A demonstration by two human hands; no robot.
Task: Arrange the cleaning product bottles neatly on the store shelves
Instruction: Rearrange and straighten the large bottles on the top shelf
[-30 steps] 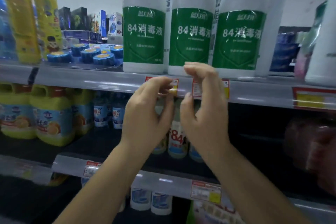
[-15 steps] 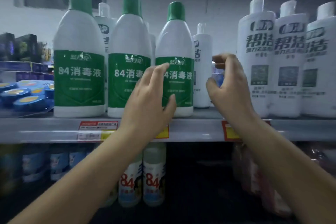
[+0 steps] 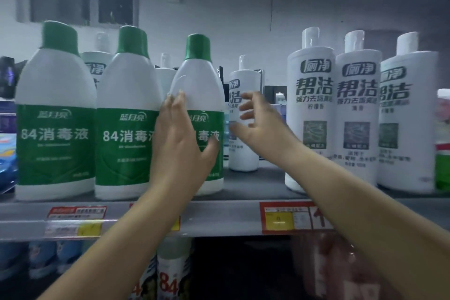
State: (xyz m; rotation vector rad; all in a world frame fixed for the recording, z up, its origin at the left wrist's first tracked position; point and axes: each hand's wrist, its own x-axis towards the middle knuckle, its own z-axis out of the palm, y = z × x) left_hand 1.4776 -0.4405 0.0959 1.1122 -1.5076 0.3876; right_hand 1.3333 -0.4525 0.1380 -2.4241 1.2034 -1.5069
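Observation:
Three white bottles with green caps and green labels stand in a row at the front of the grey shelf (image 3: 243,217). My left hand (image 3: 180,143) lies flat and open against the front of the rightmost green-label bottle (image 3: 197,85), fingers spread, not wrapped around it. My right hand (image 3: 260,124) is open, fingers spread, in front of a smaller white bottle (image 3: 239,153) that stands further back in the gap. Right of the gap, three tall white bottles with dark lettering (image 3: 313,109) line the shelf front.
More white bottles stand behind the green-label row. Blue packages (image 3: 7,153) sit at the far left, a green and pink pack (image 3: 443,143) at the far right. Price tags (image 3: 285,218) hang on the shelf edge. The lower shelf holds smaller "84" bottles (image 3: 170,275).
The view has risen and moved closer to the top shelf. Both hands have gone up from the shelf edge; the left now rests on the third green-label bottle, the right has opened before the small white bottle.

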